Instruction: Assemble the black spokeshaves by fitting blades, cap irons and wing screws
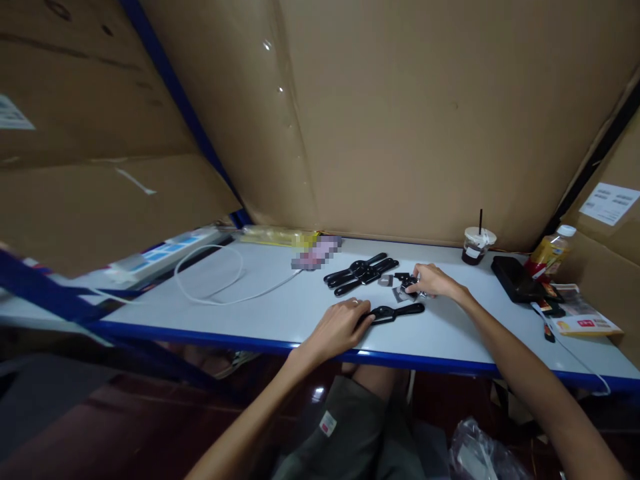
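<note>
My left hand (345, 323) lies near the table's front edge, its fingers closed over the left end of a black watch-band-like piece (385, 313). That piece has a wider frame in the middle and lies flat, its other end pointing right. Just behind it, my right hand (434, 280) reaches down with its fingertips closed on a small shiny black part (410, 284); its exact kind is too small to make out. Small grey and black squares (385, 281) lie beside those fingertips. Farther back left is a loose pile of similar black band pieces (361, 272).
A phone-like blurred item (317, 253) and a white cable (240, 301) lie left, near a power strip (165, 257). At the right stand a lidded cup with a straw (477, 245), a bottle (553, 253), a black case (516, 279) and a printed packet (585, 322). Cardboard walls surround the white table (280, 320).
</note>
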`<move>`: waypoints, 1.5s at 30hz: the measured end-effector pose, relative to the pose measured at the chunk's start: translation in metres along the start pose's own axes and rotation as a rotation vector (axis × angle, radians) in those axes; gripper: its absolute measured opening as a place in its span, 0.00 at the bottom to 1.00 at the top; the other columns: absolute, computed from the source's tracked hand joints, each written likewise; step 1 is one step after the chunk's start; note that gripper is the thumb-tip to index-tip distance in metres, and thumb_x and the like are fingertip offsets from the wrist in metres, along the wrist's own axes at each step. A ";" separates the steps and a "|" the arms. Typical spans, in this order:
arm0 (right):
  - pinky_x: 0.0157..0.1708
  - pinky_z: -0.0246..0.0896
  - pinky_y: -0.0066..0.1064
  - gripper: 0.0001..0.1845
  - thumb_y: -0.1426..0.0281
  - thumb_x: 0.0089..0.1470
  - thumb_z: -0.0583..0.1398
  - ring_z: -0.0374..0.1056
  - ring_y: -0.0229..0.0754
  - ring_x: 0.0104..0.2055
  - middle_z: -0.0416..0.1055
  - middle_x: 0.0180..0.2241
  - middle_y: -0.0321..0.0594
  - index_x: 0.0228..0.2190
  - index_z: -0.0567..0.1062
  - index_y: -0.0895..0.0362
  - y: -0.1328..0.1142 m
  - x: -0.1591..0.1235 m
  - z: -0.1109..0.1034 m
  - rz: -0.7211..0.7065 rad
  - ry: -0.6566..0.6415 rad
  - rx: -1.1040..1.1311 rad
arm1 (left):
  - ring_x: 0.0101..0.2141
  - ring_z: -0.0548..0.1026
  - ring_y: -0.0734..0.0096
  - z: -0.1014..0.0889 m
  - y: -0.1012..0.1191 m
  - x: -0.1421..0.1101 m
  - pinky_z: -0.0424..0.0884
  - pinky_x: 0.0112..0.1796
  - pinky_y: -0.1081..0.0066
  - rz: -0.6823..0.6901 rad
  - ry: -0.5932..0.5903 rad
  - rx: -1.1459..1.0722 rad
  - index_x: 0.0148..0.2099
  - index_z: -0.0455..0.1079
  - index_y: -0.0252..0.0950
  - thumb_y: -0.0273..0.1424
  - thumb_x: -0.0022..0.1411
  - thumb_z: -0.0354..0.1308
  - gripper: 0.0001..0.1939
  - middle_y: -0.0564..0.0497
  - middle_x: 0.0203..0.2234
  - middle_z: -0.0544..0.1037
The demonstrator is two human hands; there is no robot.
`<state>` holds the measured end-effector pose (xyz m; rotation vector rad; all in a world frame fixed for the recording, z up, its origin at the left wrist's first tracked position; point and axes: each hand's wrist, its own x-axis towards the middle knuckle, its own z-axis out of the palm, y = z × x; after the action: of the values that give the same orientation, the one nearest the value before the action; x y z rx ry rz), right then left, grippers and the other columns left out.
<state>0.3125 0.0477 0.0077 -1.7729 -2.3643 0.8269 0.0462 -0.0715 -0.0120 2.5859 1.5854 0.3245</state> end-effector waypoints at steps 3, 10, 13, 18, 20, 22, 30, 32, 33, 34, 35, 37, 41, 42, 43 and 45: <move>0.48 0.71 0.46 0.19 0.62 0.65 0.62 0.72 0.48 0.50 0.71 0.54 0.46 0.54 0.72 0.57 -0.007 0.006 0.010 -0.082 0.082 0.035 | 0.41 0.74 0.57 0.005 0.005 -0.001 0.71 0.44 0.60 0.022 0.064 0.005 0.43 0.68 0.36 0.35 0.74 0.47 0.11 0.45 0.37 0.74; 0.48 0.72 0.46 0.20 0.62 0.65 0.62 0.72 0.47 0.50 0.71 0.54 0.46 0.54 0.72 0.57 -0.010 0.021 0.024 -0.248 0.160 0.227 | 0.41 0.72 0.58 0.007 0.004 -0.003 0.69 0.44 0.61 0.048 0.152 -0.096 0.46 0.67 0.38 0.34 0.72 0.49 0.08 0.46 0.40 0.72; 0.47 0.72 0.45 0.20 0.62 0.65 0.62 0.72 0.47 0.49 0.71 0.53 0.46 0.54 0.72 0.57 -0.006 0.027 0.022 -0.285 0.180 0.294 | 0.42 0.73 0.58 0.007 0.004 -0.005 0.69 0.44 0.61 0.032 0.172 -0.159 0.47 0.68 0.38 0.36 0.71 0.51 0.09 0.46 0.40 0.72; 0.47 0.72 0.45 0.20 0.62 0.65 0.62 0.72 0.47 0.49 0.71 0.53 0.46 0.54 0.72 0.57 0.004 0.022 0.005 -0.292 0.248 0.260 | 0.43 0.74 0.59 0.004 0.000 -0.007 0.69 0.44 0.64 0.038 0.172 -0.260 0.48 0.71 0.39 0.32 0.65 0.59 0.09 0.48 0.40 0.74; 0.47 0.72 0.45 0.20 0.62 0.65 0.62 0.72 0.47 0.49 0.71 0.53 0.46 0.54 0.72 0.57 0.007 0.016 0.000 -0.306 0.259 0.209 | 0.43 0.75 0.60 0.003 -0.003 -0.006 0.70 0.44 0.66 0.056 0.167 -0.294 0.48 0.73 0.39 0.28 0.64 0.59 0.10 0.49 0.40 0.75; 0.47 0.72 0.45 0.20 0.62 0.65 0.62 0.72 0.47 0.49 0.71 0.53 0.46 0.54 0.72 0.57 0.005 0.010 0.001 -0.327 0.257 0.146 | 0.44 0.75 0.61 0.004 -0.007 -0.006 0.70 0.45 0.67 0.068 0.170 -0.320 0.48 0.74 0.39 0.26 0.64 0.58 0.12 0.49 0.41 0.77; 0.47 0.72 0.45 0.18 0.62 0.65 0.62 0.72 0.46 0.48 0.72 0.52 0.45 0.52 0.73 0.57 -0.018 -0.002 0.017 -0.439 0.123 -0.083 | 0.47 0.73 0.57 0.012 -0.010 -0.001 0.68 0.50 0.60 0.039 0.233 -0.343 0.53 0.78 0.39 0.23 0.65 0.54 0.17 0.45 0.43 0.76; 0.48 0.71 0.45 0.18 0.62 0.64 0.62 0.72 0.46 0.49 0.72 0.52 0.45 0.52 0.73 0.57 -0.020 -0.003 0.017 -0.453 0.091 -0.116 | 0.47 0.73 0.57 0.011 -0.010 -0.001 0.68 0.51 0.60 0.041 0.237 -0.349 0.53 0.78 0.40 0.23 0.64 0.55 0.18 0.45 0.43 0.76; 0.48 0.71 0.45 0.18 0.62 0.64 0.62 0.72 0.46 0.49 0.72 0.52 0.45 0.52 0.73 0.57 -0.019 -0.003 0.017 -0.455 0.079 -0.128 | 0.46 0.73 0.58 0.010 -0.010 0.000 0.69 0.51 0.60 0.047 0.237 -0.354 0.53 0.78 0.40 0.23 0.64 0.56 0.18 0.45 0.42 0.76; 0.47 0.72 0.45 0.18 0.62 0.64 0.62 0.72 0.46 0.48 0.72 0.52 0.45 0.52 0.73 0.57 -0.019 -0.003 0.017 -0.453 0.071 -0.136 | 0.46 0.73 0.58 0.010 -0.010 0.000 0.69 0.51 0.61 0.055 0.236 -0.359 0.53 0.78 0.40 0.22 0.63 0.56 0.19 0.46 0.42 0.76; 0.47 0.72 0.45 0.18 0.62 0.64 0.62 0.72 0.46 0.48 0.72 0.52 0.45 0.52 0.73 0.57 -0.017 -0.002 0.016 -0.447 0.066 -0.140 | 0.46 0.73 0.59 0.009 -0.010 0.000 0.69 0.51 0.62 0.063 0.235 -0.364 0.53 0.78 0.40 0.21 0.63 0.56 0.19 0.46 0.42 0.77; 0.47 0.72 0.45 0.18 0.62 0.65 0.62 0.73 0.46 0.48 0.72 0.52 0.45 0.52 0.73 0.57 -0.014 0.001 0.015 -0.426 0.072 -0.140 | 0.46 0.74 0.60 0.007 -0.011 0.000 0.69 0.50 0.63 0.075 0.235 -0.372 0.53 0.78 0.40 0.21 0.62 0.56 0.20 0.46 0.42 0.77; 0.47 0.72 0.45 0.19 0.62 0.65 0.62 0.72 0.47 0.49 0.72 0.53 0.45 0.53 0.72 0.57 -0.003 0.007 0.009 -0.353 0.152 -0.137 | 0.47 0.74 0.58 0.007 -0.010 0.000 0.70 0.51 0.60 0.075 0.238 -0.379 0.53 0.78 0.39 0.21 0.62 0.55 0.20 0.45 0.43 0.77; 0.47 0.72 0.45 0.19 0.62 0.65 0.62 0.72 0.47 0.49 0.71 0.53 0.46 0.54 0.72 0.57 -0.001 0.008 0.007 -0.333 0.184 -0.137 | 0.47 0.74 0.57 0.007 -0.010 0.000 0.70 0.51 0.60 0.073 0.239 -0.380 0.52 0.78 0.39 0.21 0.63 0.54 0.19 0.45 0.43 0.77; 0.48 0.72 0.45 0.19 0.62 0.65 0.62 0.72 0.47 0.50 0.71 0.54 0.46 0.54 0.72 0.57 0.002 0.008 0.004 -0.316 0.217 -0.136 | 0.48 0.74 0.57 0.008 -0.010 0.000 0.70 0.52 0.59 0.071 0.240 -0.381 0.52 0.78 0.39 0.21 0.63 0.54 0.19 0.45 0.43 0.77; 0.48 0.71 0.46 0.19 0.62 0.65 0.61 0.72 0.47 0.50 0.71 0.54 0.46 0.54 0.72 0.56 0.003 0.007 0.000 -0.297 0.267 -0.132 | 0.48 0.74 0.57 0.008 -0.010 0.000 0.69 0.52 0.59 0.069 0.242 -0.380 0.52 0.78 0.39 0.20 0.63 0.54 0.19 0.45 0.43 0.77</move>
<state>0.3133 0.0546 0.0046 -1.4131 -2.4592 0.3791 0.0395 -0.0674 -0.0215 2.3757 1.3377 0.8810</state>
